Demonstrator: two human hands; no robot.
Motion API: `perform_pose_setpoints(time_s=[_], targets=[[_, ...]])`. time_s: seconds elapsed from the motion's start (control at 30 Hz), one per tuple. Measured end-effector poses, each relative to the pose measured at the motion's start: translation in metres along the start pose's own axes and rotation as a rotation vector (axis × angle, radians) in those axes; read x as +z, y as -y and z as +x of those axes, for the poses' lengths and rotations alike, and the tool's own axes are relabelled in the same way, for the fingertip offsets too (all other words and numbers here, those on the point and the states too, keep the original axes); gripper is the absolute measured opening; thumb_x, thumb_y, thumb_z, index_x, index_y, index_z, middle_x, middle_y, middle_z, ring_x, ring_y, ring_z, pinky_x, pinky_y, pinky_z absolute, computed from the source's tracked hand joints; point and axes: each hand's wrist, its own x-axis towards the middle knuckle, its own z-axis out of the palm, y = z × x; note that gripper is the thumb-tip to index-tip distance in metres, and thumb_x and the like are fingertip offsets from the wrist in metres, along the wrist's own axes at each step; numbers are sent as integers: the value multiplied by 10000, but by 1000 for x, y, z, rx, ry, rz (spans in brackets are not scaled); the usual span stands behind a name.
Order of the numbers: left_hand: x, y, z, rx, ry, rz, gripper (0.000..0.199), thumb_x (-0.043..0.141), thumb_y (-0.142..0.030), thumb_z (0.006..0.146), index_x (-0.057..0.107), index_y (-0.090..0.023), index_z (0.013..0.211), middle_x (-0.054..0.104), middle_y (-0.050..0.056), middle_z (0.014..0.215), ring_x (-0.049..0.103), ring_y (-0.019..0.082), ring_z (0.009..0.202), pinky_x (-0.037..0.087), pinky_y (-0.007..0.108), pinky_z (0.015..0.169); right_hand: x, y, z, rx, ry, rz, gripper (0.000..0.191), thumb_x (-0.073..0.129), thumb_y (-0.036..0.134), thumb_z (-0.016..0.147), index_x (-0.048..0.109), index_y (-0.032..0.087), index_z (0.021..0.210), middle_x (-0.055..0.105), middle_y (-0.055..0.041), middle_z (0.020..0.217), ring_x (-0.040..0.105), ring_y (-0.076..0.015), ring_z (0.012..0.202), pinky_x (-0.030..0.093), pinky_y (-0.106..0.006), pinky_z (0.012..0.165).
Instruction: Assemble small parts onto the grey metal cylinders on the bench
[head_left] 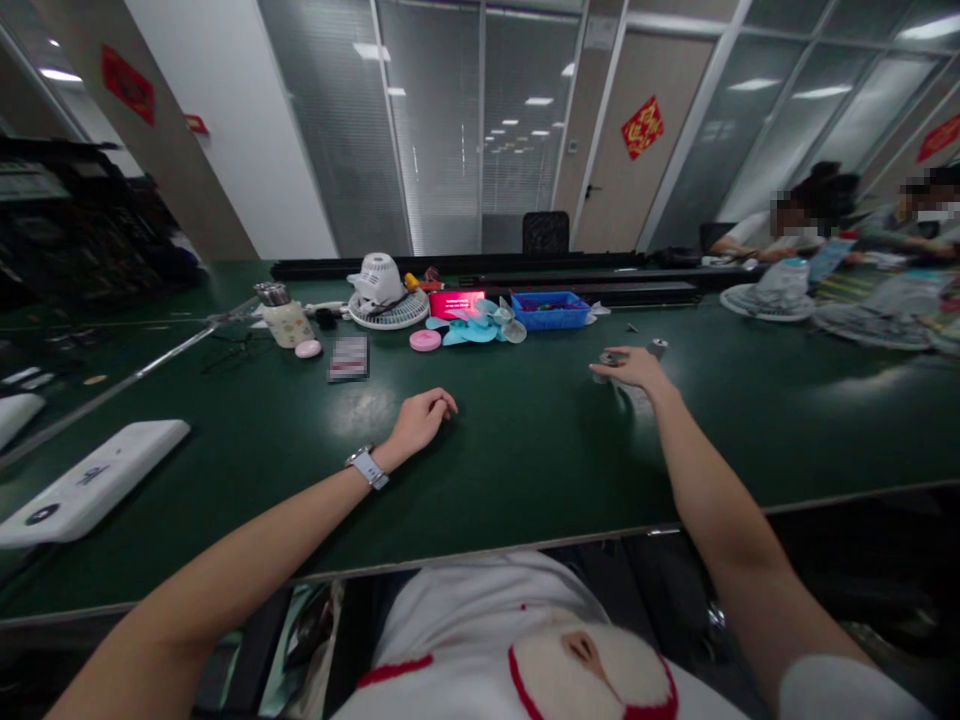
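My left hand [424, 421] rests on the green table with its fingers loosely curled, and nothing shows in them. A watch [367, 467] is on that wrist. Farther out to the right, my right hand [634, 369] has thumb and fingers around a small grey round metal part [609, 359] at the tabletop. The fingers partly cover this part, so its exact kind is unclear. Just beyond the right wrist stands another small grey cylinder [659, 346].
A blue bin [551, 311] holds small parts, beside light-blue fan blades [480, 325]. Left of these are a pink round piece [425, 341], a white fan [378, 285], a phone [349, 358] and a cup [287, 323]. A white device [97, 480] lies far left. People sit at right.
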Motion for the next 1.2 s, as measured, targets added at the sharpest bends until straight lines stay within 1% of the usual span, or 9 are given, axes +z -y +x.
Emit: perform_pose_setpoints(time_s=[0.1, 0.17, 0.23, 0.37, 0.5, 0.67, 0.87, 1.1, 1.2], targets=[[1, 0, 0, -5, -13, -18, 302, 394, -222, 852, 692, -186, 873, 656, 10, 725, 618, 167, 705, 427, 275, 674, 11, 15, -7, -73, -145, -12, 689, 780, 455, 717, 601, 169, 1318, 758, -107, 970, 682, -301, 1039, 493, -434, 951], [1, -1, -1, 1, -25, -36, 294, 428, -257, 873, 697, -190, 972, 662, 8, 745, 616, 168, 712, 430, 276, 674, 21, 39, -22, -189, -193, 67, 747, 770, 464, 726, 534, 188, 1379, 759, -90, 959, 695, -297, 1001, 498, -452, 944], [2, -3, -3, 28, -31, -61, 310, 474, -340, 903, 684, -197, 1079, 667, 6, 769, 610, 166, 716, 432, 275, 668, 34, 70, -45, -358, -131, 215, 807, 767, 461, 733, 458, 214, 1437, 760, -66, 956, 715, -265, 927, 523, -421, 903], [3, -12, -8, 125, -58, -112, 418, 526, -482, 919, 653, -213, 1212, 675, 17, 862, 597, 161, 767, 443, 272, 691, 60, 128, -100, -670, 139, 425, 856, 756, 420, 767, 349, 256, 1502, 759, -30, 952, 723, -219, 893, 535, -358, 862], [4, -21, -12, 211, -77, -108, 404, 551, -494, 916, 701, -223, 1174, 675, 48, 944, 590, 172, 830, 452, 285, 728, 75, 149, -129, -804, 286, 426, 809, 751, 368, 784, 364, 265, 1486, 754, -4, 938, 721, -207, 906, 518, -340, 869], [6, -25, -10, 239, -73, -127, 325, 610, -475, 888, 751, -233, 1053, 684, 53, 963, 600, 179, 871, 452, 289, 728, 86, 144, -128, -811, 326, 535, 749, 777, 355, 758, 467, 205, 1424, 747, -34, 979, 711, -199, 919, 519, -332, 872], [9, -28, -1, 156, -66, -118, 301, 648, -486, 851, 765, -225, 944, 702, 50, 926, 615, 189, 864, 449, 299, 712, 96, 144, -125, -732, 478, 701, 444, 793, 379, 730, 705, 169, 1111, 749, -66, 1016, 705, -211, 905, 546, -342, 839], [-12, -22, 8, 159, -189, -84, 348, 635, -531, 846, 773, -232, 960, 726, 42, 896, 605, 187, 825, 438, 304, 713, 96, 145, -127, -604, 623, 801, 449, 795, 260, 723, 701, 167, 1152, 747, -68, 1073, 693, -220, 1006, 499, -423, 995], [-19, -4, 7, 160, -111, 48, 322, 633, -512, 847, 789, -244, 934, 735, 39, 857, 591, 194, 813, 417, 312, 717, 95, 146, -129, -601, 635, 795, 461, 790, 252, 728, 700, 172, 1172, 746, -70, 1084, 692, -220, 1008, 496, -431, 1003]])
